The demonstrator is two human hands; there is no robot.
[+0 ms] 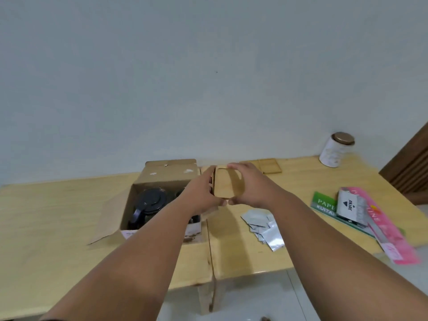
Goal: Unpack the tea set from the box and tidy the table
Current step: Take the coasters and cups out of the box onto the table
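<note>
Both forearms reach forward over the front edge of the tabletop (pixel 58 212). Silver sachets (pixel 264 225) lie loose near the front edge, right of centre. Stationery packets (pixel 361 212) overlap the right edge. Left hand (pixel 201 195) and right hand (pixel 249 186) together grip a small wooden block (pixel 225 184), raised above the tabletop's middle, fingers curled around its sides. Cardboard box (pixel 162 177), flaps open, sits left of the hands; a dark teapot (pixel 150 202) stands inside. Flat wooden pieces (pixel 269 165) lie at the back edge. A white canister (pixel 334 150) stands at the back right corner.
</note>
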